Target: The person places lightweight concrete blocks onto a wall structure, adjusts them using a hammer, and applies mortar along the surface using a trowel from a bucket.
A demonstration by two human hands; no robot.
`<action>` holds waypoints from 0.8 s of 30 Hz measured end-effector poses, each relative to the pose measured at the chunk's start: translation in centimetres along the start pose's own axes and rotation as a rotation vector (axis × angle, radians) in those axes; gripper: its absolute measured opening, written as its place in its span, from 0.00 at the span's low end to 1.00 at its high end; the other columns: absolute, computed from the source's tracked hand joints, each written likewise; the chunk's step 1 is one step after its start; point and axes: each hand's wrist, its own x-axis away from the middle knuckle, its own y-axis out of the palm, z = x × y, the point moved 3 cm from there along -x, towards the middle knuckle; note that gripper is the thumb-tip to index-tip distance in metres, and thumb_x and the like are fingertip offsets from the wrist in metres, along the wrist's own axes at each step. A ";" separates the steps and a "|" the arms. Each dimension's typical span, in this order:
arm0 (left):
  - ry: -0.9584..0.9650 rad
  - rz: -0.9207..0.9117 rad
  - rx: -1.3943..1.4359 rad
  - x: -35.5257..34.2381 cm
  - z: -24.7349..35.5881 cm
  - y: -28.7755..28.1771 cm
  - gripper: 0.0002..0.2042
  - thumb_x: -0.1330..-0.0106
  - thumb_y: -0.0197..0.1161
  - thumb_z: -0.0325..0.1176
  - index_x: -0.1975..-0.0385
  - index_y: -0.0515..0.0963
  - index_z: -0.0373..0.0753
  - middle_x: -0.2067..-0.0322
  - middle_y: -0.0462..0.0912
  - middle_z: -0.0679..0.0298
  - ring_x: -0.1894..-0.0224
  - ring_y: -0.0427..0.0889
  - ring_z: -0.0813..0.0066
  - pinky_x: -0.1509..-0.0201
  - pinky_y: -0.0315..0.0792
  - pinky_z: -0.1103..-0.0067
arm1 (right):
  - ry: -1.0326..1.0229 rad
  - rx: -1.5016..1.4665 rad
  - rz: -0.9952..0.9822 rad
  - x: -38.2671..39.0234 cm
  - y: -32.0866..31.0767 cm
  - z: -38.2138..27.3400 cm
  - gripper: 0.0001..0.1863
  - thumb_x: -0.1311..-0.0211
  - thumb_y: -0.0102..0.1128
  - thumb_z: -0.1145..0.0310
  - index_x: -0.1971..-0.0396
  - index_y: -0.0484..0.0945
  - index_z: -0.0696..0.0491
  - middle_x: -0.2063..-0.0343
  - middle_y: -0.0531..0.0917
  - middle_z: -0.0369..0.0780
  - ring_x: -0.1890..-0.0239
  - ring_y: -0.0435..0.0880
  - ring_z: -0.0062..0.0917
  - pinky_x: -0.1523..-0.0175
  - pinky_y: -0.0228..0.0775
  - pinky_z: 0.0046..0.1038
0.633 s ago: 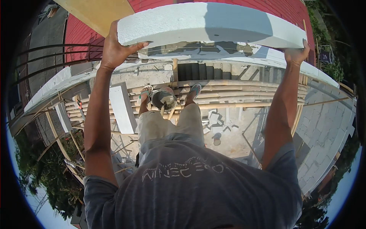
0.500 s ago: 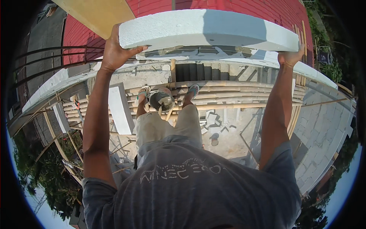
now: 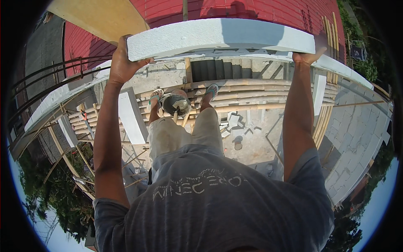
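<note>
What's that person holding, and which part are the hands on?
A long white block: the left hand grips its left end, and the right hand is at its right end's lower edge, its grip partly hidden.

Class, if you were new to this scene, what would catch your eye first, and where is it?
First, the long white block across the top of the view, the left grip at its left end and the right grip at its lower right corner. Beyond it, a bright red surface fills much of the upper edge. Lower down, a dark bucket stands out between the person's sandalled feet, near the row of bamboo poles.
</note>
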 end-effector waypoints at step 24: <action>-0.100 -0.057 0.069 0.4 -2.9 1.6 0.35 0.51 0.80 0.32 0.47 0.63 0.34 0.54 0.82 0.52 0.50 0.82 0.64 0.45 0.75 0.72 | 0.001 -0.072 0.076 0.2 -2.6 3.5 0.44 0.43 0.45 0.25 0.44 0.76 0.50 0.48 0.80 0.37 0.46 0.77 0.35 0.41 0.71 0.41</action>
